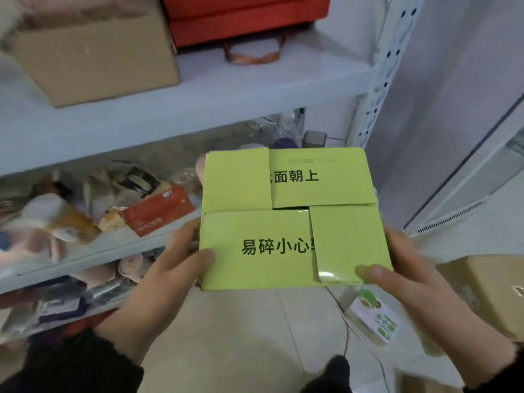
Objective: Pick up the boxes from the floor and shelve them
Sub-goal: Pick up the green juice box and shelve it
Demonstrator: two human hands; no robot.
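A person's left hand (170,268) and right hand (408,282) clamp opposite sides of a green carton (286,219) held before a metal shelf unit (198,100), where keeping it level, printed flaps up, should ease it onto the bare upper shelf beside the cardboard box (93,61).

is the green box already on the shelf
No, the green box is held up in front of the shelf, gripped at its sides by the left hand and right hand.

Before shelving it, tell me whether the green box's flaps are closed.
Closed: the green box has its four top flaps interlocked, with a small dark gap at the centre.
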